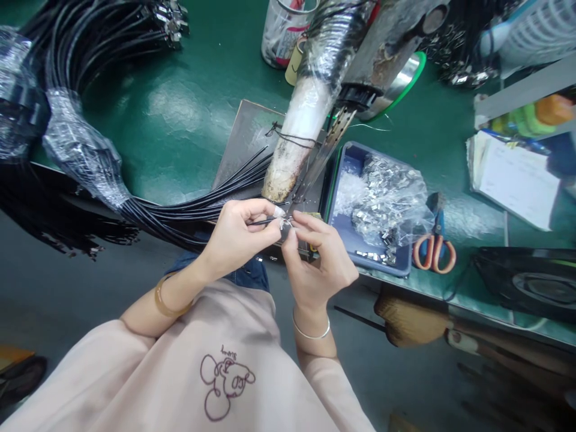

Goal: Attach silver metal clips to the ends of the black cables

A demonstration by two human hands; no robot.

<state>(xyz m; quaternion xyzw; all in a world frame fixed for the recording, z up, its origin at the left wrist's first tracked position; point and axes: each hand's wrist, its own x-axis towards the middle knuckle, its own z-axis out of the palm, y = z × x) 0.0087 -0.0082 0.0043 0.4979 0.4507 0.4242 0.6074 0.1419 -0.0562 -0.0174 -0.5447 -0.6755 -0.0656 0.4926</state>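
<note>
My left hand (pixel 245 231) pinches the end of a black cable (pixel 258 223) between thumb and forefinger, with pale tape around a fingertip. Close beside it, my right hand (pixel 317 255) is closed in a pinch on a small metal piece (pixel 288 222) at the cable's end; its exact kind is too small to tell. A bundle of black cables (pixel 180 211) runs in from the left, partly wrapped in clear film. Just above my hands, a white tube (pixel 294 138) with a scorched tip and a slotted metal nozzle (pixel 324 150) point down toward the fingers.
Right of my hands sits a blue tray (pixel 333 207) with a bag of small metal parts (pixel 391 192). Orange-handled scissors (pixel 435 252) lie beside it. A notepad (pixel 517 177) and a black fan-like device (pixel 531 282) are farther right. More cables (pixel 103 36) and a can (pixel 285 36) stand behind.
</note>
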